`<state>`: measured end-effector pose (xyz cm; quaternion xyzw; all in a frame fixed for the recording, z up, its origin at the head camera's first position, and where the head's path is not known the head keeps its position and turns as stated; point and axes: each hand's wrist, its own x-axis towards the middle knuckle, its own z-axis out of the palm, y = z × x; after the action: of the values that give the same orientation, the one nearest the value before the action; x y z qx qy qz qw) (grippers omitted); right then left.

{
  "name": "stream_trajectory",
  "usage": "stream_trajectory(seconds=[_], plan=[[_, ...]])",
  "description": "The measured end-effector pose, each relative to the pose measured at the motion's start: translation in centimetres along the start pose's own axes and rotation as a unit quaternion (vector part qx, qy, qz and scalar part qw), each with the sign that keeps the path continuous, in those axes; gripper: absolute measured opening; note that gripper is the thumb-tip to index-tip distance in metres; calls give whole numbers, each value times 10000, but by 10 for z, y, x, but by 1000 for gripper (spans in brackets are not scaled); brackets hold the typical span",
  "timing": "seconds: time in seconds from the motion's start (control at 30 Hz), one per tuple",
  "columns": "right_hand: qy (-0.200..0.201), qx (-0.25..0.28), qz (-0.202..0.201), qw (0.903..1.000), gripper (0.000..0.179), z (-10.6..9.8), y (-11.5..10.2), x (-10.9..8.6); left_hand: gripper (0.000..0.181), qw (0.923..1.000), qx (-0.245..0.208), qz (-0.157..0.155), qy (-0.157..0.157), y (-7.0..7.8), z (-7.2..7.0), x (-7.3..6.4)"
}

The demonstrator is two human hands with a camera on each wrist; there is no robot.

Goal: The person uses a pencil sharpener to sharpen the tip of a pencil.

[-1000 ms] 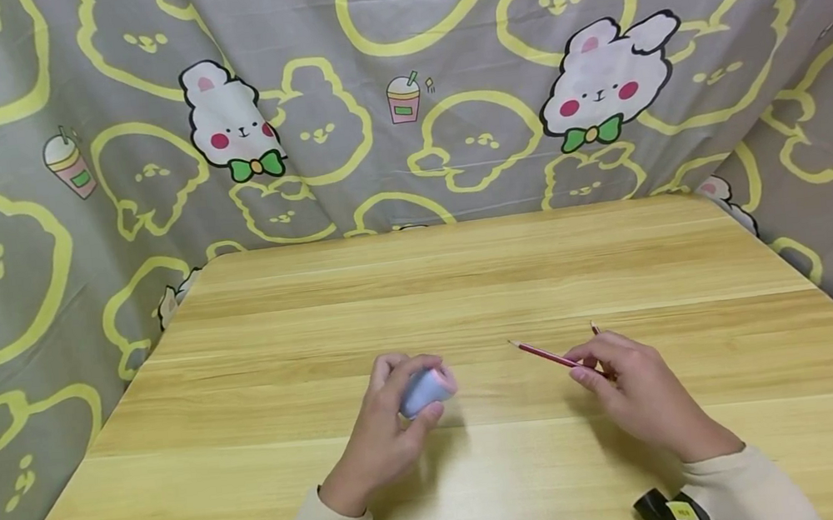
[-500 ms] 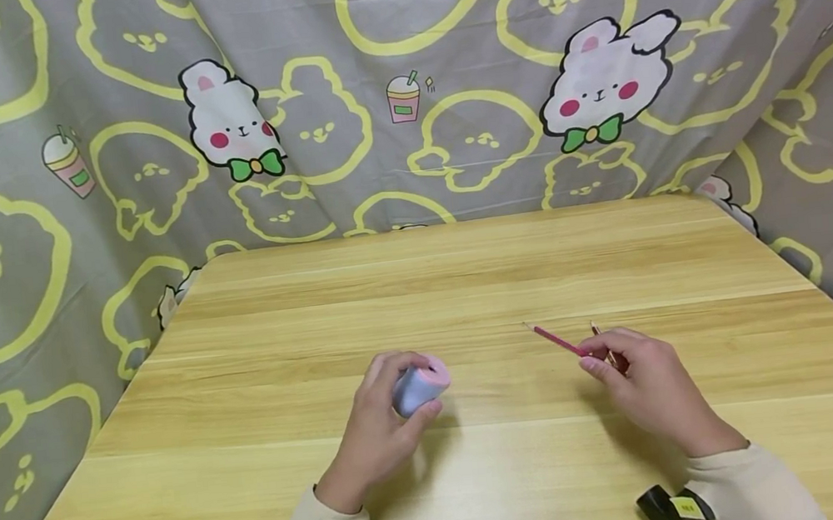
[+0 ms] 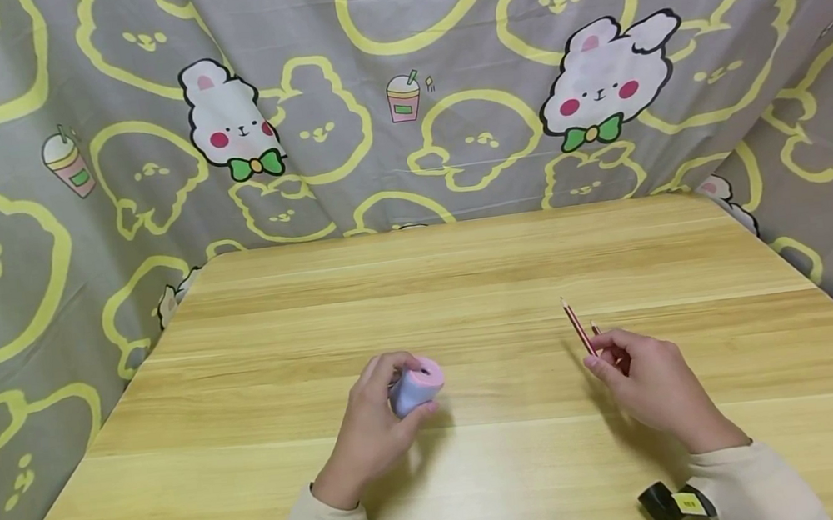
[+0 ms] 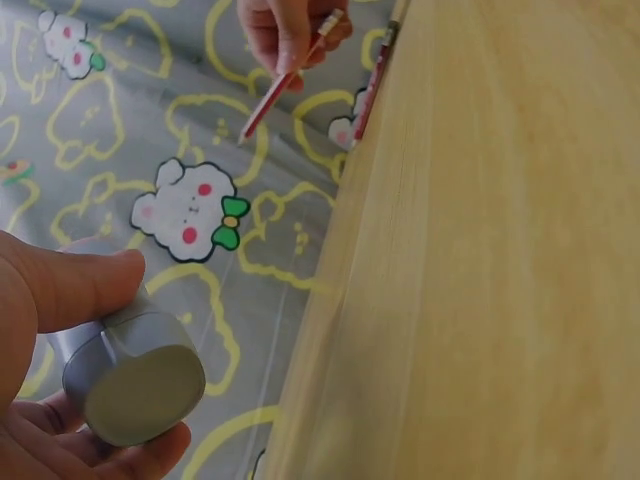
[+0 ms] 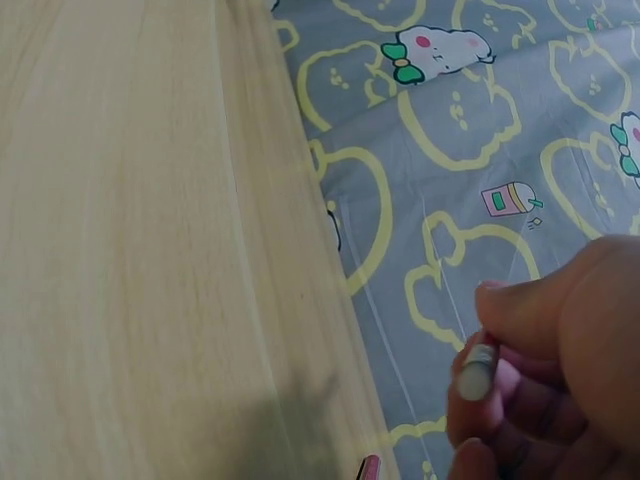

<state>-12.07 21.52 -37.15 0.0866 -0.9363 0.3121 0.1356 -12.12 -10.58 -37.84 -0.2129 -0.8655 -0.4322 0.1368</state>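
Observation:
A pencil sharpener, pale blue with a pink top and a small hole in it, is gripped by my left hand above the table. Its rounded base faces the left wrist camera. To the right, my right hand pinches a red striped pencil between thumb and fingers, its sharpened tip pointing up and away. The pencil's eraser end shows in the right wrist view. A second red pencil lies on the table beyond my right hand, mostly hidden by it in the head view.
The wooden table stretches to a far edge against a grey curtain printed with yellow outlines and rabbits. Black wrist straps sit at both cuffs.
The pencil has swung from pointing left to pointing away, and my right hand has shifted slightly right. The sharpener has tipped more upright and moved a little left, its pink top showing more.

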Motion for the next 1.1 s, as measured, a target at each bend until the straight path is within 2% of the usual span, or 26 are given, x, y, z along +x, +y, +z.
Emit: stream_trajectory(seconds=[0.27,0.53,0.87,1.1], plan=[[-517,-38,398,9979,27,0,2,-1,46,10000,-38,-52,25,0,0,0],[-945,-30,530,9941,26,2,5,-2,45,9994,152,-255,-147,1,-2,1],[-1147,5,512,9921,19,6,4,-3,52,9980,308,-487,-260,-1,-2,1],[-1319,50,588,9895,16,7,2,-4,55,9961,94,-642,-605,-3,-3,1]])
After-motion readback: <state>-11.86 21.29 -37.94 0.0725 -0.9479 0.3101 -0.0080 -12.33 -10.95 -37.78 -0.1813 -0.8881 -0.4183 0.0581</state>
